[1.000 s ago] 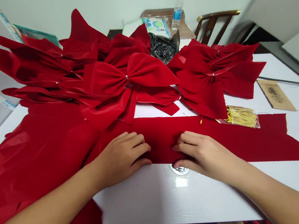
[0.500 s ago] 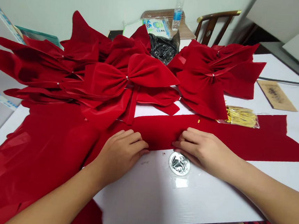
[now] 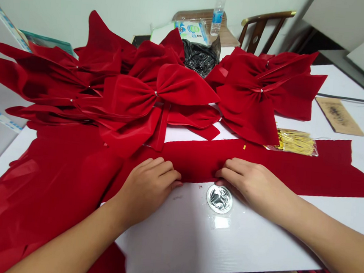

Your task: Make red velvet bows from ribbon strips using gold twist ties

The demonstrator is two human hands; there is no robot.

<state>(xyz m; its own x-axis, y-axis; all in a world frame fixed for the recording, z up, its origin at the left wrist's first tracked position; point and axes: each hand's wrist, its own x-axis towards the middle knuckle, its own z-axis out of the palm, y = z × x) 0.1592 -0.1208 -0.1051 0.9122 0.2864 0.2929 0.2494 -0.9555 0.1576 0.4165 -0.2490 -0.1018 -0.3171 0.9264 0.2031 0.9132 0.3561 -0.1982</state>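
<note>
Relative to the midpoint between the hands, the red fabric strip [image 3: 198, 163] runs across the white counter [image 3: 172, 246] toward 3 o'clock, with the tied red bows [image 3: 183, 87] from 10 to 1 o'clock, apparently to leave the near side accessible. The left hand [image 3: 152, 185] at 8 o'clock and right hand [image 3: 251, 181] at 3 o'clock have fingers curled and appear to pinch the strip's near edge, presumably to control the span between; a silver disc [image 3: 219, 200] lies at 5 o'clock.
</note>
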